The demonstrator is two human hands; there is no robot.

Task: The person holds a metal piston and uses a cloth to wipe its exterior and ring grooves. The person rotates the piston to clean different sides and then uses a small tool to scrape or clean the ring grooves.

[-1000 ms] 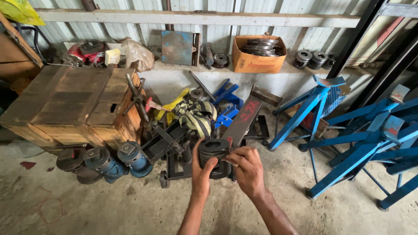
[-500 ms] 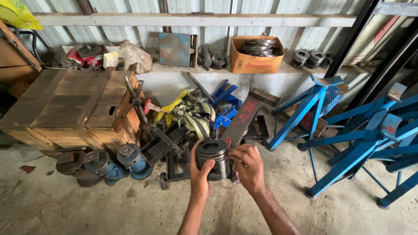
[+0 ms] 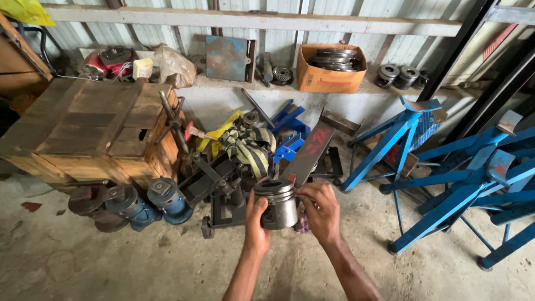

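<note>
The left hand (image 3: pixel 257 218) is cupping a piston (image 3: pixel 277 204) upright above the floor (image 3: pixel 111 267), steadying it, while the right hand (image 3: pixel 321 209) is pinching its top ring groove, near a crate (image 3: pixel 89 128).

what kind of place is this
Most likely a mechanic's or machine repair workshop. Both hands hold a metal piston over a dusty concrete floor; blue steel stands and a cardboard box of metal rings sit against a corrugated metal wall.
</note>
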